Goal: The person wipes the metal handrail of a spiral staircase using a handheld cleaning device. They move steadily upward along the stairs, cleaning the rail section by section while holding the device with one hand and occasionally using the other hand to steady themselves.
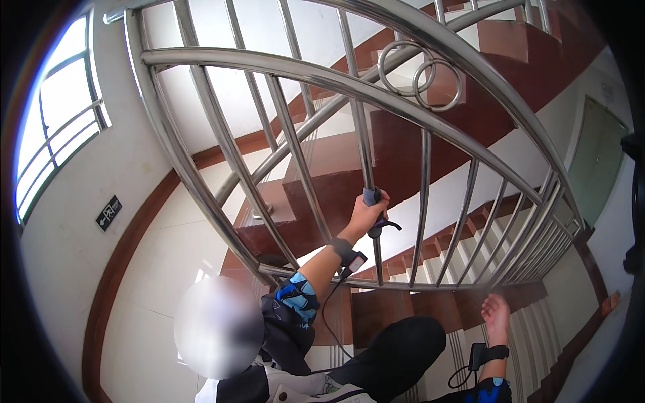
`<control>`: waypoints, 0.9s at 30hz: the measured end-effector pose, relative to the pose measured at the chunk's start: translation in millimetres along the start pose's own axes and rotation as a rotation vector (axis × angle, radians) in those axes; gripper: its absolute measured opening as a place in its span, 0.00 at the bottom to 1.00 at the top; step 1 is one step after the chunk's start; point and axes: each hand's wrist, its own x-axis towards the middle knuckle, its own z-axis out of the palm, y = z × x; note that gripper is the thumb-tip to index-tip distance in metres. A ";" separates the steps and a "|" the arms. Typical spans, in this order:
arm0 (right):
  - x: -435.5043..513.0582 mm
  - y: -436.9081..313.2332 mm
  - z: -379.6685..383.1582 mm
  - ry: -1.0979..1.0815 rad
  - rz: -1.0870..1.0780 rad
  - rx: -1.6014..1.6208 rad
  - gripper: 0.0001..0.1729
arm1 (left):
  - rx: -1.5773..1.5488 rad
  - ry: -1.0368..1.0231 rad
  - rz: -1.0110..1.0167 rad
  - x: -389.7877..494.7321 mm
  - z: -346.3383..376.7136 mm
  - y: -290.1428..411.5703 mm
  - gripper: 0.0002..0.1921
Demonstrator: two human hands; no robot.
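My left hand (pixel 367 214) is closed around a grey and black item (pixel 374 230) with a thin curved black tip. The item sits against a vertical metal bar (pixel 364 151) of the stair railing, roughly midway down; whether it is cloth or a tool is unclear. Lower right, my right hand (pixel 496 311) has its fingers loosely curled, with nothing visible in it. It appears just below the railing's bottom rail (pixel 433 287), and I cannot tell whether they touch. Both wrists wear black straps with small devices and cables.
The curved top handrail (pixel 428 32) and two linked metal rings (pixel 423 75) are above. Beyond the bars, brown-edged stairs (pixel 453 252) descend, and more steps lie below my right side. A window (pixel 63 106) and an exit sign (pixel 108 213) are left; a greenish door (pixel 597 156) is right.
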 end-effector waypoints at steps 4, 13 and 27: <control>6.9 7.8 -4.7 -0.001 0.020 0.008 0.11 | -0.032 -0.001 -0.058 -0.9 8.2 9.1 0.04; 24.2 -1.3 -27.4 0.087 0.018 0.029 0.11 | 0.122 0.069 -0.043 20.2 5.7 94.7 0.06; 13.9 -13.2 -26.4 0.024 -0.027 0.069 0.10 | 0.049 -0.034 0.055 32.3 8.2 93.9 0.02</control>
